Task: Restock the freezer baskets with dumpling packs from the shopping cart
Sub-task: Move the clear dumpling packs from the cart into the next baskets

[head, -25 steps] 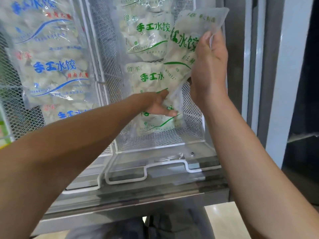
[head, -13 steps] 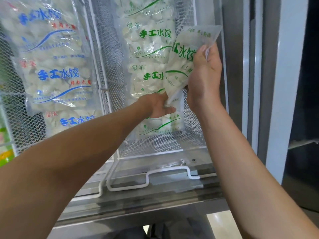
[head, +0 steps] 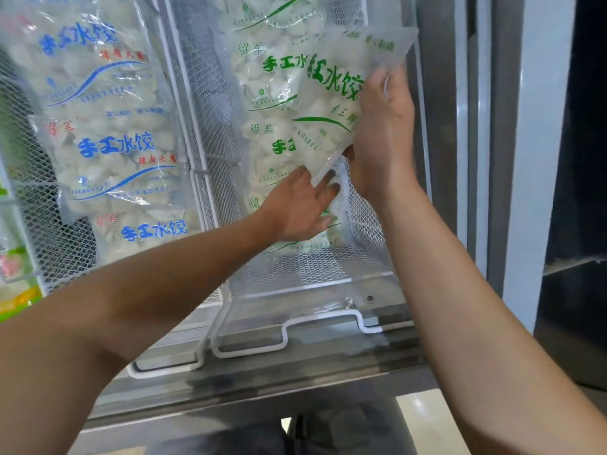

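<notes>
A clear dumpling pack with green lettering (head: 331, 110) is tilted over the right wire basket (head: 315, 267). My right hand (head: 381, 133) grips its right side, fingers curled round the edge. My left hand (head: 302, 208) reaches in below, its fingers at the pack's lower corner and against the green-lettered packs (head: 266, 93) stacked in that basket. The left basket (head: 49, 231) holds packs with blue lettering (head: 108, 133).
A white wire divider (head: 200, 133) separates the two baskets. White basket handles (head: 289, 326) hang over the freezer's metal front sill (head: 262, 382). The freezer's grey frame (head: 460, 126) stands close on the right. Coloured packages (head: 13, 290) show at the far left.
My left hand has shifted a little to the right, under the pack's lower corner. The held pack stays tilted over the right basket in my right hand.
</notes>
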